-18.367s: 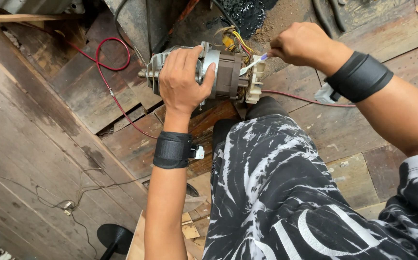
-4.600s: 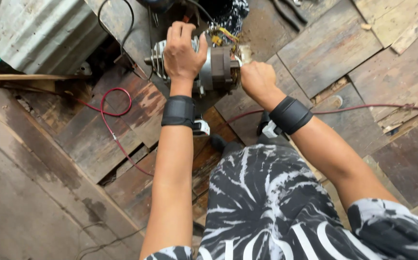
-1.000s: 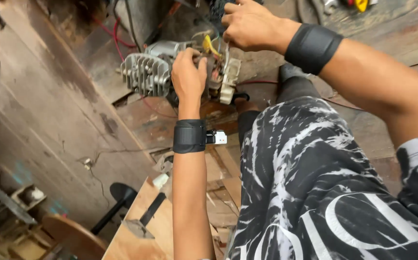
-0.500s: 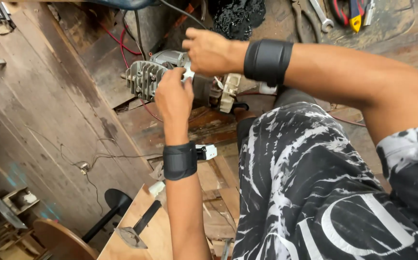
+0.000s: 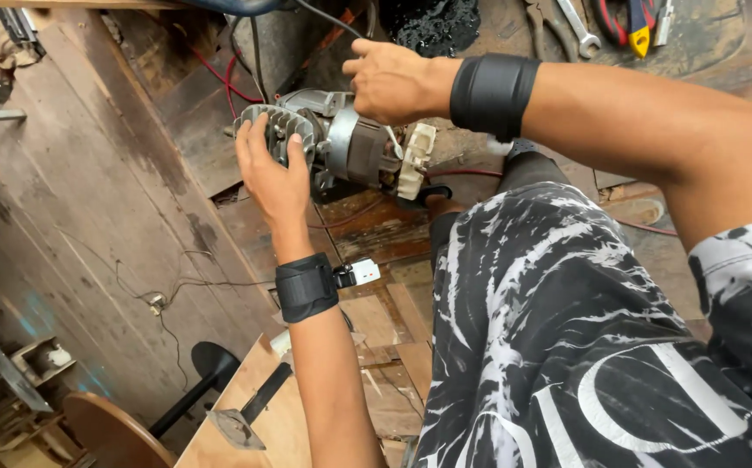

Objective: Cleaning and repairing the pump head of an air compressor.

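Note:
A grey electric motor (image 5: 345, 143) with a ribbed metal end cover and a cream plastic end piece lies on the worn wooden floor (image 5: 133, 217). My left hand (image 5: 272, 169) grips the ribbed end cover on the motor's left side. My right hand (image 5: 389, 78) rests on top of the motor body, fingers curled around it, and a thin white piece sticks down from under that hand. Both wrists wear black bands. My knee in black-and-white patterned cloth (image 5: 566, 303) sits just right of the motor.
Red wires (image 5: 220, 74) and a black cable run behind the motor. Wrenches and pliers (image 5: 627, 22) lie at the top right. A putty knife (image 5: 246, 416) rests on a plywood board at the bottom. A round wooden stool (image 5: 116, 429) stands at the lower left.
My left hand has shifted from the motor's middle onto the ribbed end cover. My right hand moved left along the top of the motor. The view has swung slightly to the right.

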